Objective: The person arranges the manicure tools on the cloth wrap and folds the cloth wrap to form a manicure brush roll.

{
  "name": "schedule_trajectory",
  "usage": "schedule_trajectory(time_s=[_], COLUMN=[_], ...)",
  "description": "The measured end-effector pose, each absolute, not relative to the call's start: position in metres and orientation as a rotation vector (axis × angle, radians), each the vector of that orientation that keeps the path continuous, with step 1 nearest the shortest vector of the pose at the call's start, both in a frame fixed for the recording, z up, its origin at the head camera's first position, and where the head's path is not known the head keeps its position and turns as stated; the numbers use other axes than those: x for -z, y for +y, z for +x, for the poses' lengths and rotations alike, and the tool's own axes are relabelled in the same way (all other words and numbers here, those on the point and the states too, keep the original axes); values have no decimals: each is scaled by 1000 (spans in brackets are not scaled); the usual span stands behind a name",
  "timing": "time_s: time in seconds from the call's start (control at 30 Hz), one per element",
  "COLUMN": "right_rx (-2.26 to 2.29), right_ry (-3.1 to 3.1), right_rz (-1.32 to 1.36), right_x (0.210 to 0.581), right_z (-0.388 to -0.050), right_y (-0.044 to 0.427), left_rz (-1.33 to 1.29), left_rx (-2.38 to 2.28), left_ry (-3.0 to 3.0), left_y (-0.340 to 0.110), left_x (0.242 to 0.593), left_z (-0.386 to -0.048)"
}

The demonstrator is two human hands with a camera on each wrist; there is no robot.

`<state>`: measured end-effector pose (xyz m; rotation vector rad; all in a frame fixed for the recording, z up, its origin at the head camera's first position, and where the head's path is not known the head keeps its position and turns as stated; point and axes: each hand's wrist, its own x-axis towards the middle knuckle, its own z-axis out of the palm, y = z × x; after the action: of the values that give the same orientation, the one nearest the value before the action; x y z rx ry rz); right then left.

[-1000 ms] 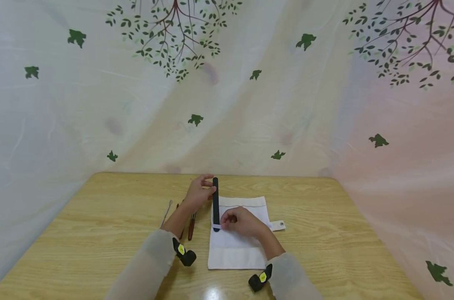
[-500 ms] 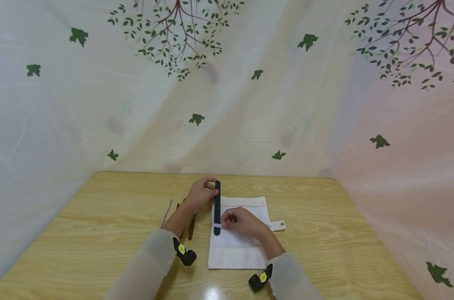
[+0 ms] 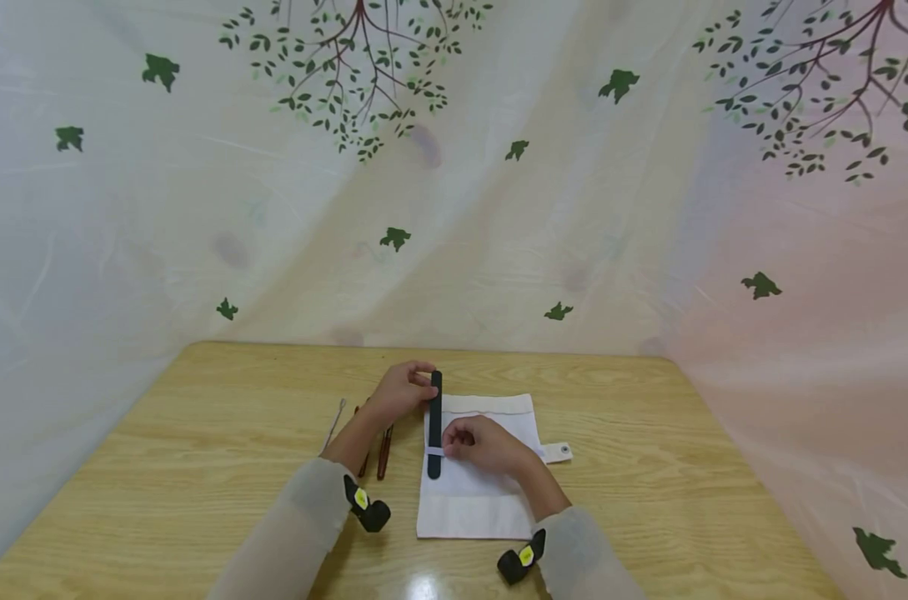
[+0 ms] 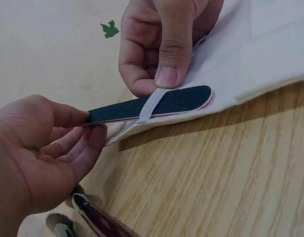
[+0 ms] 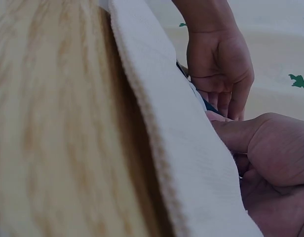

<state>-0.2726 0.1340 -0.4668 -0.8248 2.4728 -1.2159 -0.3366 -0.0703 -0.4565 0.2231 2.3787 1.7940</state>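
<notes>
A black nail file (image 3: 434, 425) with a pink and white edge lies along the left side of a white cloth roll (image 3: 476, 518). One white elastic loop (image 4: 152, 105) of the roll crosses over the file, whose rounded near end sticks out past it. My left hand (image 3: 401, 395) pinches the file's far end between thumb and fingers. Beside the loop, my right hand (image 3: 486, 442) has its thumb on the elastic and pinches it, fingers curled. In the right wrist view the cloth hides most of the file.
Left of the roll lie brown-handled brushes (image 3: 384, 454), partly behind the left arm, and a thin metal tool (image 3: 334, 423). A snap tab (image 3: 557, 452) sticks out from the roll's right side. The wooden table (image 3: 679, 467) meets a leaf-printed curtain (image 3: 469, 275) at the back.
The nail file has slid toward me through the elastic loop, its near end now further past the loop. My left hand has moved nearer with it; the right hand stays almost still.
</notes>
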Motion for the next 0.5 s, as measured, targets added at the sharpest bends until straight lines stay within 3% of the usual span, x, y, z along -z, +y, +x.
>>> schedule_trajectory(time_s=[0.5], right_rx=[1204], right_ry=[2456], right_rz=[-814], right_x=[462], right_z=[-269], right_y=[133], left_rz=[272], left_rx=[-1682], left_ry=[2325], left_y=[-74], left_x=[457], left_z=[-335])
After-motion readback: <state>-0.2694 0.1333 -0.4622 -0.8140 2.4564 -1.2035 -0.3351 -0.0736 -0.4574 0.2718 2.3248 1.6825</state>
